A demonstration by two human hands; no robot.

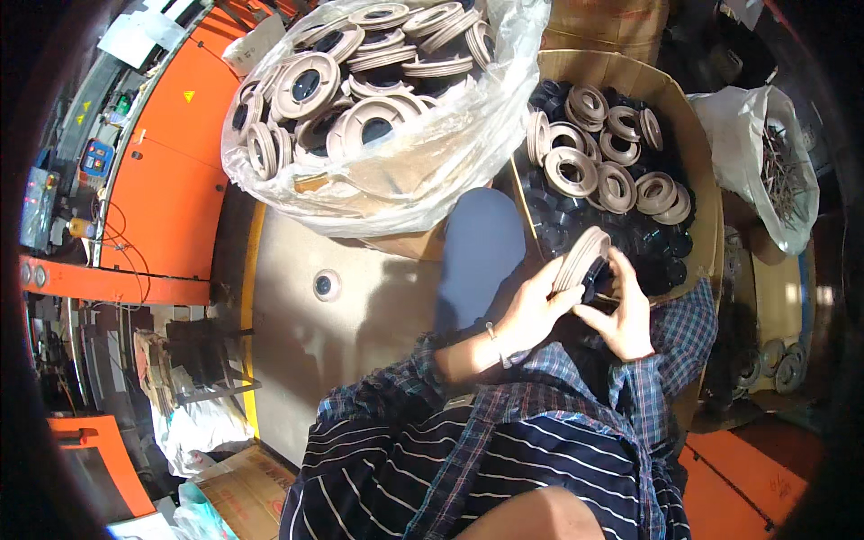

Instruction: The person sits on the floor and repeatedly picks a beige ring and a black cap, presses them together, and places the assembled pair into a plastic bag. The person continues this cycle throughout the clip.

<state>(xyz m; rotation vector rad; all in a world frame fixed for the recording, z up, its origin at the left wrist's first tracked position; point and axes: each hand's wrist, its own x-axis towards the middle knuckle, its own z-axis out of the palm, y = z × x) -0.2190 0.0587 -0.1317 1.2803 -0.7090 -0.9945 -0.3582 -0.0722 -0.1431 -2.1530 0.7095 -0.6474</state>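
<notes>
In front of my lap, a beige threaded plastic ring (581, 257) is held on edge, tilted. My left hand (533, 317) grips its lower left side, thumb and fingers closed on the rim. On the ring's right face sits a dark plastic insert (594, 279), partly hidden by fingers. My right hand (627, 317) closes round this insert from the right, its fingertips near the ring's edge. Just beyond, a cardboard box (706, 193) holds many black plastic parts (546, 213) with several beige rings (571, 171) lying on top.
A large plastic-lined container (387, 193) at the upper left is heaped with beige rings, some with black centres. One beige-and-black piece (326, 285) lies on the floor. A white sack (733, 135) stands right of the box. Orange machinery (166, 171) lines the left side.
</notes>
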